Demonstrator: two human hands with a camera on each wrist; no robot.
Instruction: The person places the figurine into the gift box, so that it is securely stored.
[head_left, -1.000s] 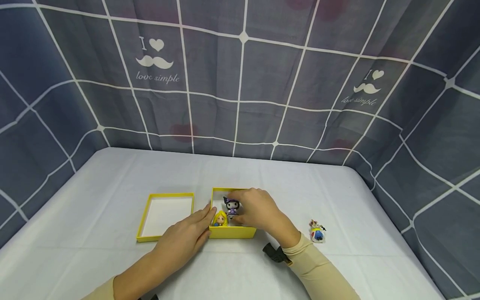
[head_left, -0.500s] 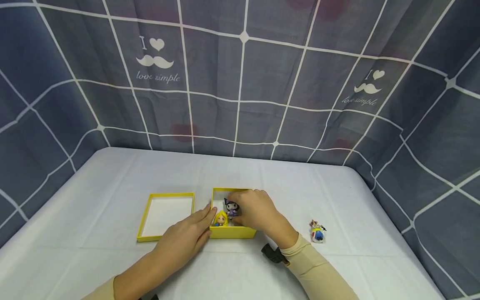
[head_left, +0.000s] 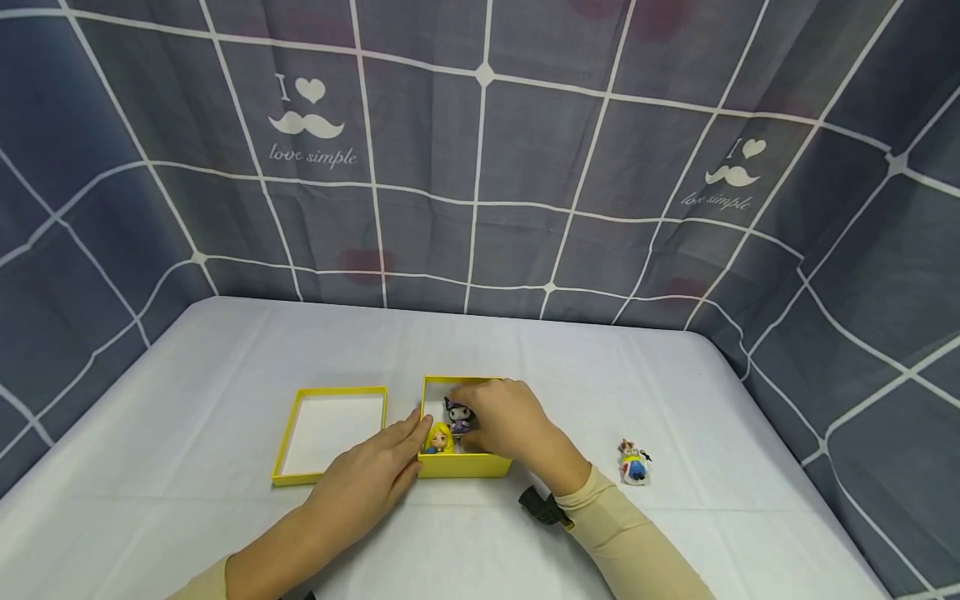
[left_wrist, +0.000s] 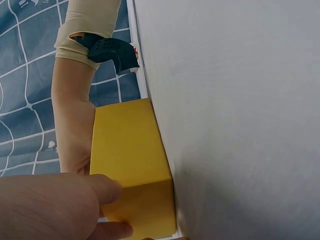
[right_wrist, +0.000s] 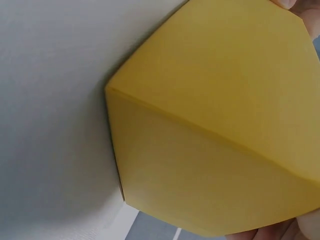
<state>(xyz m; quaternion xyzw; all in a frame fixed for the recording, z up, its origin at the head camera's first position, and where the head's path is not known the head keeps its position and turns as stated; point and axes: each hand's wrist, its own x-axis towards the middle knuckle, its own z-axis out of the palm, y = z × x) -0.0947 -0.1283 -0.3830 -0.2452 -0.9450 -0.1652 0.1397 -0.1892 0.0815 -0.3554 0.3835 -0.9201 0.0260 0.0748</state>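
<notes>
Two prints reading "I" and "love simple" are borne by the grey gridded curtain [head_left: 427,229]. On the white-covered table [head_left: 592,375], a yellow-rimmed tray [head_left: 296,480] and a yellow box [head_left: 465,467] are set side by side. The box is touched by the straight fingers of the left hand [head_left: 367,471]. Inside it, a purple-clad figurine [head_left: 457,418] is pinched by the right hand [head_left: 513,419], beside a yellow-haired figurine [head_left: 439,439].

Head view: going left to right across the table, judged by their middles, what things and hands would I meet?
Shallow yellow-rimmed lid, left hand, yellow-haired figurine, black-and-purple figurine, right hand, white-and-blue figurine.
</notes>
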